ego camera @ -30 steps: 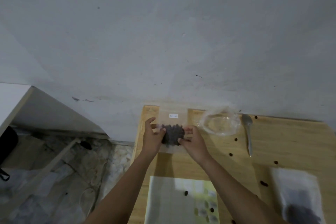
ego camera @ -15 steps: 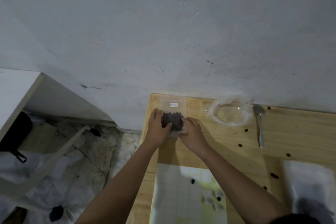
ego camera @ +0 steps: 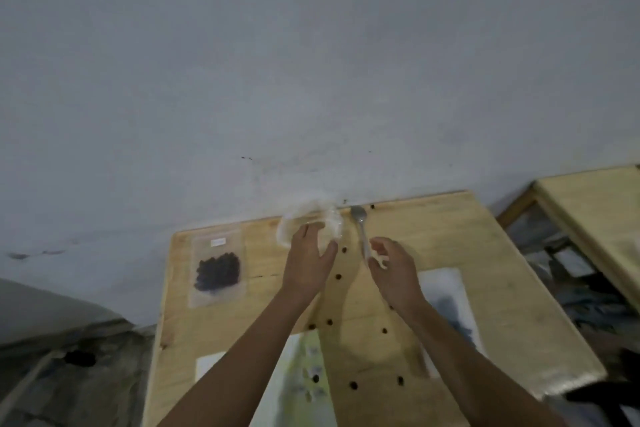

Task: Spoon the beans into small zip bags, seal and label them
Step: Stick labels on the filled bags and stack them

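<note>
Both hands are out over the far half of the table, neither gripping anything that can be made out. Left hand is spread, thumb held apart from the fingers, its fingertips lying over the near edge of a crumpled bundle of empty clear bags; blur hides whether they touch the plastic. Right hand has its fingers loosely curled, just beside the near end of the spoon, and contact cannot be told there either.

The spoon lies flat with its bowl toward the wall, just right of the clear bundle. One filled zip bag lies flat near the table's left edge, well apart from both hands, with a dark clump of beans in its middle and a small white label near its top. Whether its strip is sealed is too blurred to tell.

Loose beans are scattered on the wood between and below the forearms. A larger pale bag with a dark mass in it lies under and to the right of the right forearm. At the near edge a sheet of labels shows between the arms, with a small white piece of paper to its left.

Beyond the table — a second wooden table stands on the right, and a rough grey floor shows on the left
</note>
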